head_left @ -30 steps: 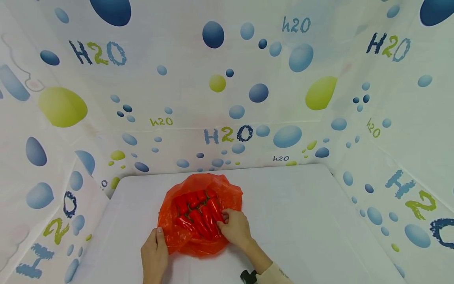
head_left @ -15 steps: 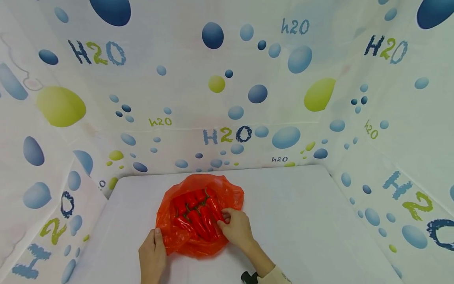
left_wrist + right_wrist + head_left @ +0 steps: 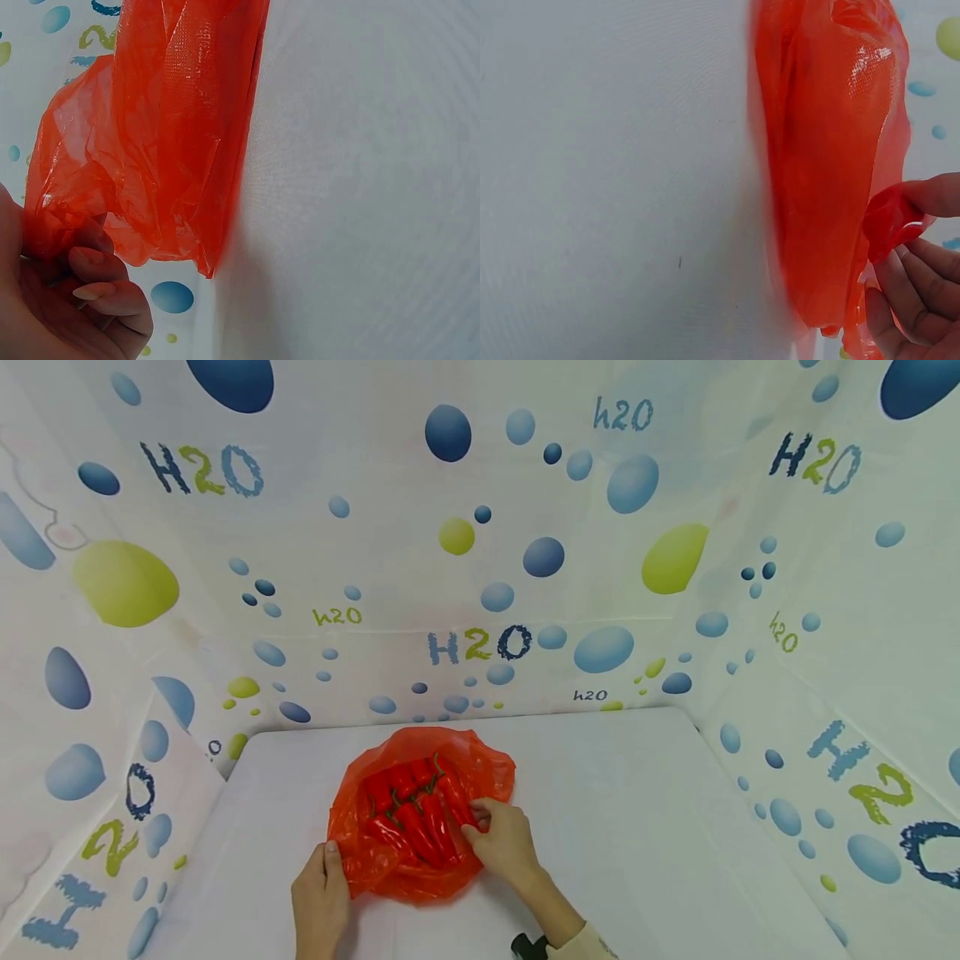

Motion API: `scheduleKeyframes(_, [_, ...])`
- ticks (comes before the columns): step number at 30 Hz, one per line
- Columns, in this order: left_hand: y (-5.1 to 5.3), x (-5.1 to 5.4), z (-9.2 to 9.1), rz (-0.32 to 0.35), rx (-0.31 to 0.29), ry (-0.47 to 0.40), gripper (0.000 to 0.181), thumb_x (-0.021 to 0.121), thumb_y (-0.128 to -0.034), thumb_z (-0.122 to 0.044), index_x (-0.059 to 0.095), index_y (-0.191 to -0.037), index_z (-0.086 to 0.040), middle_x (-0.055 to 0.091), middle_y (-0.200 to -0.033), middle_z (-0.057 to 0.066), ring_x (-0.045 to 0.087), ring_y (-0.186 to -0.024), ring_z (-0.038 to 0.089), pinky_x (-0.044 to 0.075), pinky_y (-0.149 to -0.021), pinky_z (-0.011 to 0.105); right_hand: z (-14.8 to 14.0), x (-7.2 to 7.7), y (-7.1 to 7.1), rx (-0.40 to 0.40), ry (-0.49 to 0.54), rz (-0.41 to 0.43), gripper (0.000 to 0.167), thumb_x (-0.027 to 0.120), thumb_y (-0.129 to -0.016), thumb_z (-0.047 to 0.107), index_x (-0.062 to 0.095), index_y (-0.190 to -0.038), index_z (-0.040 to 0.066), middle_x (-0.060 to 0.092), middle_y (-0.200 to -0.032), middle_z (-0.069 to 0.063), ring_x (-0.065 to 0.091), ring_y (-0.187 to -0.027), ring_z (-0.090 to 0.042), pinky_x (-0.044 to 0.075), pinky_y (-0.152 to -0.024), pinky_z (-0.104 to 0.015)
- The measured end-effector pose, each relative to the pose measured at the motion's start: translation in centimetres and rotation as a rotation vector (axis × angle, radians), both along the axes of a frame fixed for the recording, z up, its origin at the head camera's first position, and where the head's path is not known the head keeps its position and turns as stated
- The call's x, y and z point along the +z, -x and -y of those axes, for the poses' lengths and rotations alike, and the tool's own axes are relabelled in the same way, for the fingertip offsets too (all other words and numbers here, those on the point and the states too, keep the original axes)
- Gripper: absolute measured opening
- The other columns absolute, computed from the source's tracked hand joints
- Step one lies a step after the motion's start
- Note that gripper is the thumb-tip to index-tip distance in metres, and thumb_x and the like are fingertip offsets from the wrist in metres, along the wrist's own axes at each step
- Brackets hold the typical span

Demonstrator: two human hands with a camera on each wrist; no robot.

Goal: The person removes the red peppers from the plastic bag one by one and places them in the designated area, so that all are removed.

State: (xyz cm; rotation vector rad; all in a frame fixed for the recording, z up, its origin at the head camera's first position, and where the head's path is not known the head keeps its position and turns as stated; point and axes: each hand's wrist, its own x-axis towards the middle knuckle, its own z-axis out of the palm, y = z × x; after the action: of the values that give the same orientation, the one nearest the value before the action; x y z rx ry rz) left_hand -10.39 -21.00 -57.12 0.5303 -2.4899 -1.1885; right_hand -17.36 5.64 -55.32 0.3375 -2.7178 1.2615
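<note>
While pinching the wide-open bag (image 3: 408, 885) with left fingers (image 3: 120, 300), one pepper (image 3: 453, 795) with right fingers (image 3: 901, 291), seems barely started, with more peppers (image 3: 418, 833) left.

In head view, your right hand (image 3: 506, 843) partly hides one chili pepper (image 3: 453, 795). Left wrist view crops the plastic bag (image 3: 187, 127).

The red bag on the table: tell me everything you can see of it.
The red bag is thin, glossy and slightly see-through, apparently plastic, with crinkled walls and an uneven rim. It sits on the white table, a little left of centre in the head view, its mouth spread open to show glossy red peppers inside. The person's left hand pinches its left edge. On its right side, the right hand pinches a pepper's end; whether it also touches the bag is unclear.
</note>
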Motion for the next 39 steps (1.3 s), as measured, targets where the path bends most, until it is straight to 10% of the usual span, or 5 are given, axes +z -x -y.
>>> scheduleKeyframes(39, [0.0, 0.2, 0.0, 0.012, 0.017, 0.001, 0.043, 0.032, -0.1154, -0.032, 0.059, -0.097, -0.003, 0.046, -0.071, 0.006, 0.047, -0.074, 0.024, 0.037, -0.066, 0.032, -1.5, 1.8, -0.4, -0.03, 0.078, -0.003, 0.031, 0.081, -0.091, 0.014, 0.074, -0.12, 0.005, 0.075, -0.1, 0.0, 0.07, -0.093, -0.019, 0.06, -0.081, -0.033])
